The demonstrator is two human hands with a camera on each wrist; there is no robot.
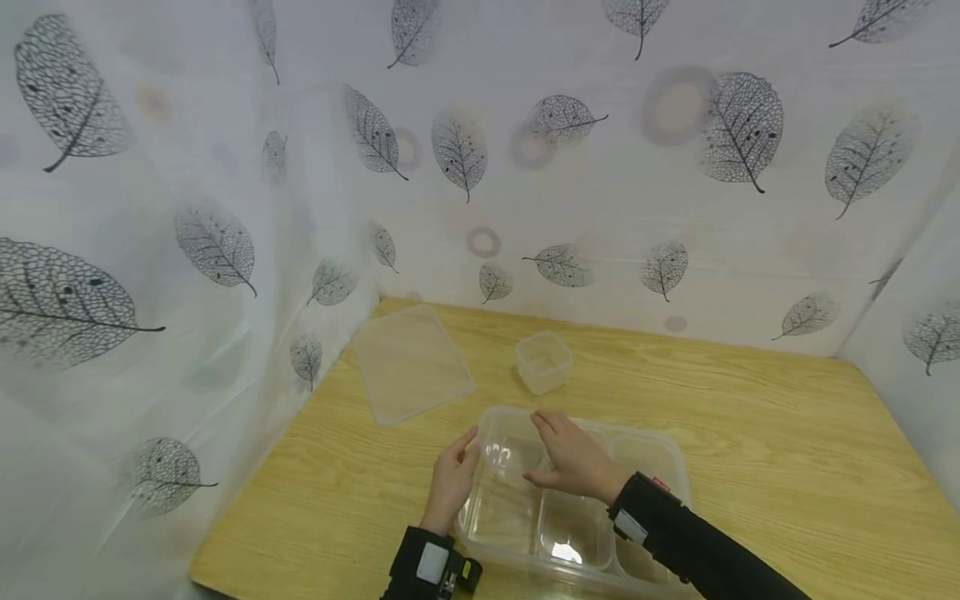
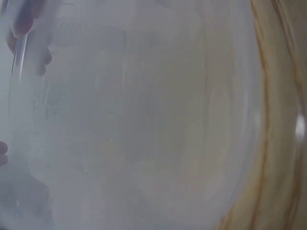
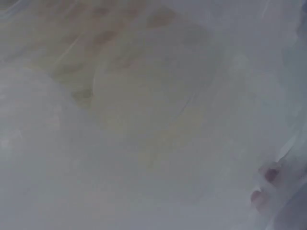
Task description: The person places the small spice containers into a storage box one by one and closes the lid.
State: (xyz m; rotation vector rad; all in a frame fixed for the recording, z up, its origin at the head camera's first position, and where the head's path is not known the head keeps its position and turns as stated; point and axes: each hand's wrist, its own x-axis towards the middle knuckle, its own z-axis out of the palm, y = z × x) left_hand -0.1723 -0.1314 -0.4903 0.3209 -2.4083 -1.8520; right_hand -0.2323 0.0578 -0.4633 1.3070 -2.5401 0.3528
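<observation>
A large clear plastic food container (image 1: 504, 510) with several compartments lies in front of me. My left hand (image 1: 452, 479) grips its left wall, with the thumb up at the rim. Over the middle of the container is my right hand (image 1: 576, 460), fingers extended to the left and thumb spread apart from them. The container's clear wall (image 2: 158, 115) fills most of the left wrist view, with fingertips showing at that view's left edge. Hazy translucent plastic covers the right wrist view, and blurred fingertips (image 3: 269, 175) appear at its lower right.
Behind the container stands a small clear square cup (image 1: 543, 364). A flat translucent lid (image 1: 412, 364) lies to its left on the wooden table (image 1: 780, 450). White sheeting (image 1: 585, 192) printed with leaves hangs along the back and both sides.
</observation>
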